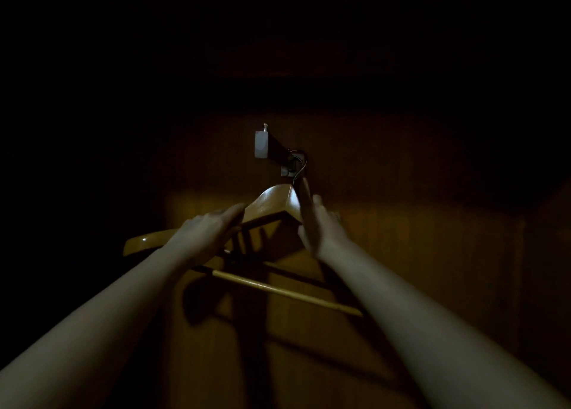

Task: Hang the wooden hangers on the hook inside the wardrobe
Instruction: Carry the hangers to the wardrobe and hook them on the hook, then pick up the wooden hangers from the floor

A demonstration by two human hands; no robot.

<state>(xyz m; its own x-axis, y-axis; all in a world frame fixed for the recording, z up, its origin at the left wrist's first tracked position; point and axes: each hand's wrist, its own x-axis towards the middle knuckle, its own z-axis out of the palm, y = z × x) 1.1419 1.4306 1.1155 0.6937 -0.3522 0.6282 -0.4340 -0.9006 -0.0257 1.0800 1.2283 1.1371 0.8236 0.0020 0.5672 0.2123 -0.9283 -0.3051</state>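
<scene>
Two-handed: steadies wooden hanger [272,204], already hung from hook [265,144] on dim wardrobe back wall [401,192]. Presses left hand [213,226] and right hand [321,223] flat against its shoulders, fingers [234,211] straight, gripping nothing, probably to stop swinging.

Dark shadows [200,303] cross the brown panel [417,238] behind (seemingly wood-grained, dimly lit).

A: What's behind there on your feed?
B: I see only the wardrobe [482,279] interior: a wooden back panel [401,211] with vertical grain, lit warm amber in the middle
A: And around that?
B: The light fades to black at the left and top. A dark band [278,84] runs across above the panel, and hard shadows [247,340] fall on its lower part
</scene>
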